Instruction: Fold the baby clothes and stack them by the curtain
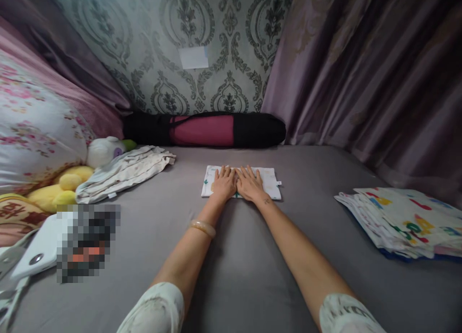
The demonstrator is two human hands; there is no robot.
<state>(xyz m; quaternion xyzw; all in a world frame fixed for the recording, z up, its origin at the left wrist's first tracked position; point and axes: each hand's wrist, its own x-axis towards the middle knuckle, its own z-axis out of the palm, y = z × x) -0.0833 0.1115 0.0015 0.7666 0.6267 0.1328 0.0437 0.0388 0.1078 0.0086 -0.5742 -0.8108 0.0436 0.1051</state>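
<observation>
A white printed cloth (270, 183), folded into a flat rectangle, lies on the grey bed sheet (245, 285) in front of me. My left hand (224, 183) rests flat on its left half with the fingers stretched out. Close beside it, my right hand (250, 183) presses flat near the cloth's middle, fingers spread and thumbs near each other. A small white tag sticks out from the cloth's right edge. The part of the cloth beneath my palms is hidden.
A stack of folded printed cloths (407, 222) sits at the right. To the left lie a rumpled pale cloth (130, 172), plush toys (65, 184), a floral pillow (36, 126) and a white device (41, 246) beside a blurred patch. A black and red long bag (202, 130) lies along the wall.
</observation>
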